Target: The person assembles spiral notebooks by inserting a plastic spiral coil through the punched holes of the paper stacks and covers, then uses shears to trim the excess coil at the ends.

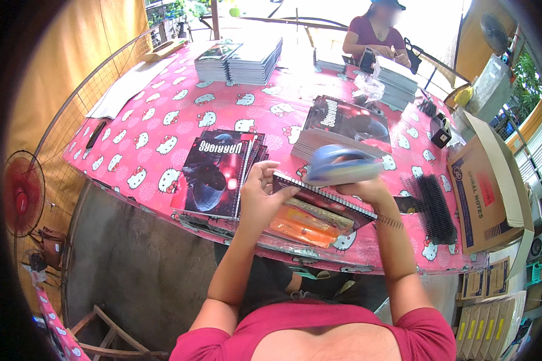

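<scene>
A spiral notebook [337, 206] with a dark and red cover tilts in front of me above the table's near edge. My left hand [262, 188] closes on its left end, thumb on the cover. The black coil runs along its upper edge, and a loose tail of coil [391, 222] sticks out past the right end. My right hand [367, 189] is just above the coil, curled round a blue-and-white rounded thing [343, 165]; motion blur hides its kind. Left of my hands lies a stack of matching booklets [214, 171]; beyond them is a taller pile of booklets [349, 126].
Black plastic coils [433, 207] lie at the right beside an open cardboard box [485, 186]. An orange packet [304, 225] lies below the notebook. Book stacks [253, 63] stand at the far side, where another person [379, 36] sits. A red fan [24, 192] is at left.
</scene>
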The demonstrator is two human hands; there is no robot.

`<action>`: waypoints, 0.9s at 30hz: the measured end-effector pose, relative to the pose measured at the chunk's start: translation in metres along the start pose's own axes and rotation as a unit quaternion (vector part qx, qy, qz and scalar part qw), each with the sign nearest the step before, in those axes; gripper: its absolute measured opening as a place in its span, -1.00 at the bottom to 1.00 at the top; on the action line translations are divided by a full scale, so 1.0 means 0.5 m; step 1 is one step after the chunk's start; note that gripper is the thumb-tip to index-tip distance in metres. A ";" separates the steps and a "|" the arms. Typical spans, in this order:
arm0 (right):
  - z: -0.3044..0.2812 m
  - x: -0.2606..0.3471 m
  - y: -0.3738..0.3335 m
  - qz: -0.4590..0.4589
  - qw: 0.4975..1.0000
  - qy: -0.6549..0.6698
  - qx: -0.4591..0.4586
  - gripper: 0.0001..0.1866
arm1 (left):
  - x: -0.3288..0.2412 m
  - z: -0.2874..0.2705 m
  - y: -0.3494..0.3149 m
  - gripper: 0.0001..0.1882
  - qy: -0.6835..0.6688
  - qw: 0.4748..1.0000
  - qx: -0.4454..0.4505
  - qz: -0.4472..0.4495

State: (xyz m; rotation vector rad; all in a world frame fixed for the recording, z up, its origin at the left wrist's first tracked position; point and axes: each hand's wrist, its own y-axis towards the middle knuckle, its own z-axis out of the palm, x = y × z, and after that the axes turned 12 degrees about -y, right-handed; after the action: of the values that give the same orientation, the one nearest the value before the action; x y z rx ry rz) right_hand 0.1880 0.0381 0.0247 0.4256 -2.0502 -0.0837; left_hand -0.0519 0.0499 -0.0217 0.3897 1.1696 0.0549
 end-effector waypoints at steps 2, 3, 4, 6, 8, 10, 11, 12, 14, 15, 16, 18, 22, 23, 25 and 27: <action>0.009 -0.016 0.042 0.012 0.986 -0.160 -0.039 -0.53 | -0.004 0.003 0.000 -0.48 -0.055 0.998 -0.018 -0.001; 0.014 -0.014 0.055 0.016 0.969 -0.240 -0.059 -0.51 | -0.007 0.003 0.002 -0.48 -0.083 0.996 -0.026 0.001; 0.008 -0.005 0.037 0.043 0.997 -0.047 -0.042 -0.52 | 0.005 -0.008 -0.003 -0.51 -0.075 0.996 -0.037 -0.020; 0.023 0.000 0.034 0.036 0.996 0.082 0.007 -0.58 | 0.013 -0.023 -0.008 -0.56 -0.074 0.995 -0.049 -0.051; 0.028 -0.007 0.034 0.032 0.995 -0.090 0.007 -0.63 | 0.012 -0.021 -0.010 -0.61 -0.092 0.991 -0.068 -0.064; 0.034 -0.052 0.025 0.059 0.966 -0.249 -0.040 -0.67 | 0.005 -0.025 -0.019 -0.60 -0.080 0.993 -0.059 -0.069; 0.031 -0.081 0.005 0.077 0.937 -0.335 -0.063 -0.66 | 0.000 -0.025 -0.015 -0.59 -0.079 0.993 -0.055 -0.063; 0.029 -0.095 -0.023 0.108 0.909 -0.397 -0.064 -0.58 | -0.002 -0.024 -0.013 -0.67 -0.129 0.988 -0.053 -0.070; 0.033 -0.102 -0.091 0.108 0.878 -0.456 -0.100 -0.48 | -0.011 -0.016 -0.002 -0.73 -0.177 0.977 -0.041 -0.114; 0.041 -0.097 -0.121 0.071 0.880 -0.451 -0.131 -0.45 | -0.018 -0.015 0.001 -0.76 -0.198 0.970 -0.039 -0.138; 0.045 -0.093 -0.152 0.034 0.879 -0.446 -0.164 -0.42 | -0.028 -0.010 0.007 -0.78 -0.142 0.987 -0.014 -0.066; 0.016 -0.099 -0.236 0.083 0.891 -0.408 -0.182 -0.34 | -0.063 0.018 0.025 -0.80 -0.029 0.995 0.045 0.083; -0.032 -0.120 -0.397 0.260 0.862 -0.423 -0.104 -0.30 | -0.234 0.110 -0.010 -0.80 0.110 0.904 -0.043 0.411; -0.020 -0.123 -0.427 0.250 0.844 -0.459 -0.118 -0.30 | -0.257 0.124 -0.038 -0.80 0.070 0.892 -0.113 0.433; 0.008 -0.130 -0.466 0.223 0.804 -0.532 -0.147 -0.31 | -0.240 0.115 -0.089 -0.81 0.127 0.886 -0.005 0.445; 0.025 -0.121 -0.453 0.234 0.806 -0.507 -0.198 -0.46 | -0.233 0.109 -0.112 -0.81 0.204 0.887 0.133 0.392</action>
State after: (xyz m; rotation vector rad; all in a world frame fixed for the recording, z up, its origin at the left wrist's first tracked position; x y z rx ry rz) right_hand 0.2634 -0.1551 -0.0854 -0.5379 -3.0175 -0.5240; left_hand -0.0580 -0.0453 0.0814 1.1246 1.3673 0.7181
